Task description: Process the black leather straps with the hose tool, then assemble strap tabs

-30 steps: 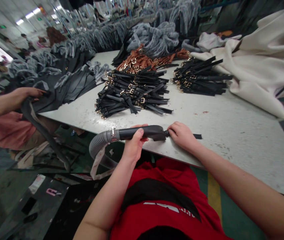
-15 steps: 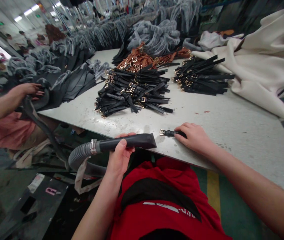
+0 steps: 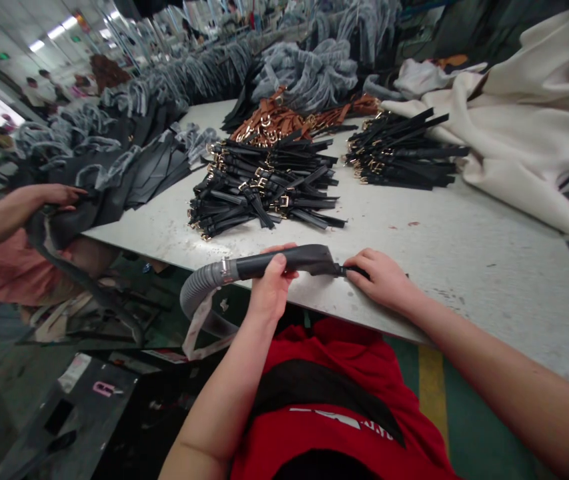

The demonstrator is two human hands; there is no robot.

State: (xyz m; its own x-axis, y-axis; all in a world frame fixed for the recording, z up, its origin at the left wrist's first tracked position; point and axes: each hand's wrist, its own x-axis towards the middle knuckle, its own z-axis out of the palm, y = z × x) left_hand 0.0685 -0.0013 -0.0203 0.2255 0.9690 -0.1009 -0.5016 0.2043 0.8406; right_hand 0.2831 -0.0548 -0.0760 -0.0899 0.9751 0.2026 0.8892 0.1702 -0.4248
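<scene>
My left hand (image 3: 271,283) is wrapped round the black nozzle (image 3: 309,259) of a grey ribbed hose (image 3: 199,283). The flat tip of the nozzle is over the near end of a short black buckle strap (image 3: 357,271), hiding its gold buckle. With closed fingers, my right hand (image 3: 381,277) presses the strap onto the white table (image 3: 429,240). Beyond the nozzle lies a pile of black buckle straps (image 3: 269,180) with gold buckles.
A second pile of black straps (image 3: 409,150) lies to the right, by cream fabric (image 3: 514,120). Brown straps (image 3: 271,120) and plastic-wrapped handles (image 3: 309,73) sit behind. At left, a co-worker's hand (image 3: 64,195) touches dark pieces. A dark box (image 3: 84,413) stands below the table.
My left hand has moved the nozzle right and slightly up, bringing it over the strap's buckle. My right hand stays nearly in place. The co-worker's hand has shifted a little.
</scene>
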